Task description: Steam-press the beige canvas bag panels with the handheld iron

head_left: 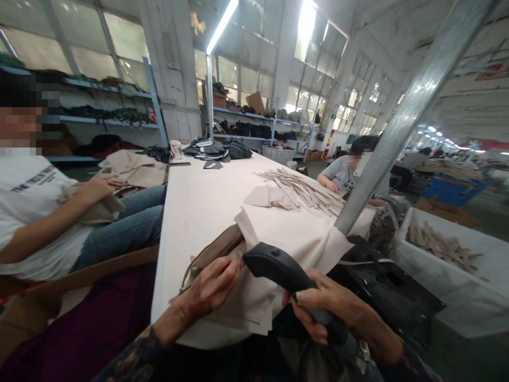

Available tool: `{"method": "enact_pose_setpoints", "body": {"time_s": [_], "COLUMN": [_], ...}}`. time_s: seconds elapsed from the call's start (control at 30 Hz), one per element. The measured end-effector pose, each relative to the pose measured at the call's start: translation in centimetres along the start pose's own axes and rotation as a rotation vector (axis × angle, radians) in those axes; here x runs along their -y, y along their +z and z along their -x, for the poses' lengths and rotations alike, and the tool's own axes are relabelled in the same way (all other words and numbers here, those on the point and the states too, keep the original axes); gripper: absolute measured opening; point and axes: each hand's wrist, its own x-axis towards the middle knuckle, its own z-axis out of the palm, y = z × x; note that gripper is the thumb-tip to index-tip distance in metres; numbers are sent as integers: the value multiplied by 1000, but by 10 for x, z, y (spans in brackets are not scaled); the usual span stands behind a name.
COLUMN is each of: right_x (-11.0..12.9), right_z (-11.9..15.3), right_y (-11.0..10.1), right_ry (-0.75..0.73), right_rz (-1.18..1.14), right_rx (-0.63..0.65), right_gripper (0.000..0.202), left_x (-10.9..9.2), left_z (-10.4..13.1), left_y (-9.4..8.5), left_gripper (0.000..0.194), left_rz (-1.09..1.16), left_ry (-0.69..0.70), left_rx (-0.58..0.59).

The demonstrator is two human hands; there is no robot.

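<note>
My left hand (212, 286) is closed in a pinch on the edge of a beige fabric piece (248, 302), which hangs over the front edge of the table. A brown zipped strip (218, 246) runs along the upper side of this piece. My right hand (318, 302) wraps around the handle of a black thread trimmer (278, 262) with a curved head. The trimmer's tip is beside the fingertips of my left hand, close to the fabric. Its lower end runs down past my right wrist.
Beige straps (306, 191) lie across the white table (199, 196), with dark bundles (217, 148) at its far end. A metal post (405, 116) rises at the right, near a white bin (445, 286). One person sits left; another works beyond the post.
</note>
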Motion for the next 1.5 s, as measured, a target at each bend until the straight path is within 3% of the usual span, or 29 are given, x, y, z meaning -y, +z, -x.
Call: {"method": "enact_pose_setpoints", "body": {"time_s": [0.27,0.43,0.6,0.73,0.87,1.03,1.27,1.5], "right_x": [22,11,-2,3,13,11,-1,0], "right_z": [9,13,-5,-16,-10,1,-19,-22], "right_y": [4,2,6,10,6,-1,8,14], "right_ry": [-117,-68,4,-32,-118,-89,12,21], "right_rz": [42,81,102,64,39,62,88,99], "right_rx": [-67,-108,-31,-31,-36,-60,-1,90], "right_gripper": [30,34,33,32,30,28,33,37], "left_x": [3,2,-1,-1,3,4,2,8], "left_z": [9,9,7,8,14,16,13,29], "left_y": [1,4,3,2,0,-1,-1,1], "left_gripper": [24,26,23,23,28,29,26,30], "left_rz": [21,50,62,63,49,43,49,96], "left_ry": [-46,-70,-63,-94,-123,-150,-130,-221], "left_rx": [24,24,18,19,47,53,14,53]}}
